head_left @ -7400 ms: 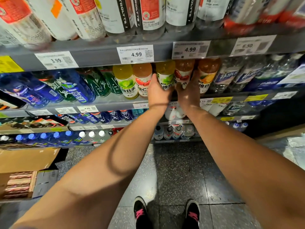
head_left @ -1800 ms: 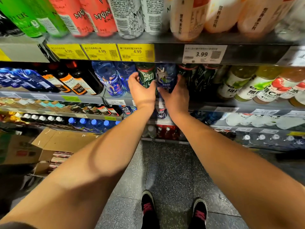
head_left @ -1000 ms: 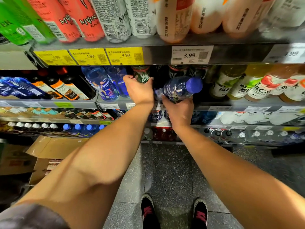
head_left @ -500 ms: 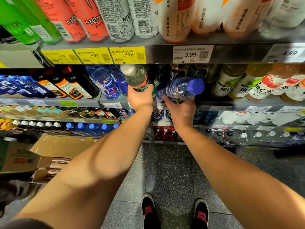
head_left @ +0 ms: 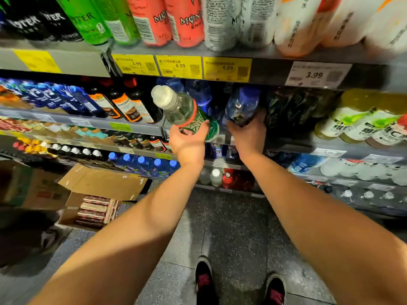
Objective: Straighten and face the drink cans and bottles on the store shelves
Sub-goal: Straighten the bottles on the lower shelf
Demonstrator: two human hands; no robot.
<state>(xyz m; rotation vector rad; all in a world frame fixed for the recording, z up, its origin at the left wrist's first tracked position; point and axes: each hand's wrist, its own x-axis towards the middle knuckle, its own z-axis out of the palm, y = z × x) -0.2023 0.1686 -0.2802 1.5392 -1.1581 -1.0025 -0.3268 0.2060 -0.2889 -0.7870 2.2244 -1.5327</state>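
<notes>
Clear bottle (head_left: 176,106) gripped, tilted above left hand (head_left: 187,142).

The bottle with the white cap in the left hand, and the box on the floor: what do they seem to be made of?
The bottle looks like clear, glossy plastic: you see through its upper body, and light glints on it. Its cap looks like matte white plastic. A printed green label wraps the lower part, where the left hand grips it. The box looks like plain brown cardboard, dull, with bent open flaps.
</notes>
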